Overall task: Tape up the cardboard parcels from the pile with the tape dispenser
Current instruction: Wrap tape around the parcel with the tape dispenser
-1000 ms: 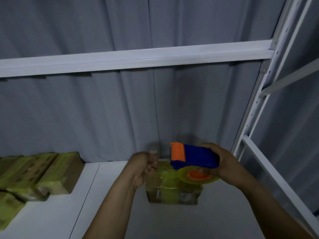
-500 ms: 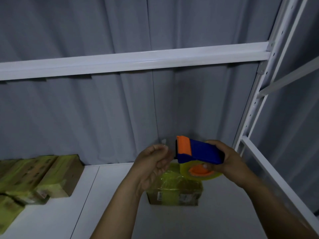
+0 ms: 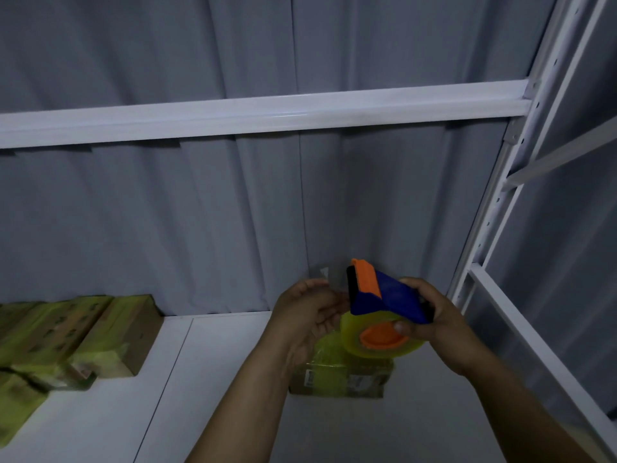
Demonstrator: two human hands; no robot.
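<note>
Gripping the tape dispenser (image 3: pixel 384 295) at lower centre, the right hand (image 3: pixel 434 325) curls round its body, thumb on the roll. The left hand (image 3: pixel 307 315) curls beside its mouth; whether it pinches tape is unclear. One parcel (image 3: pixel 340 379) lies just below them, the pile (image 3: pixel 66 339) at lower left.

Head-worn camera looks forward and down, near the white shelf (image 3: pixel 217 379).
</note>
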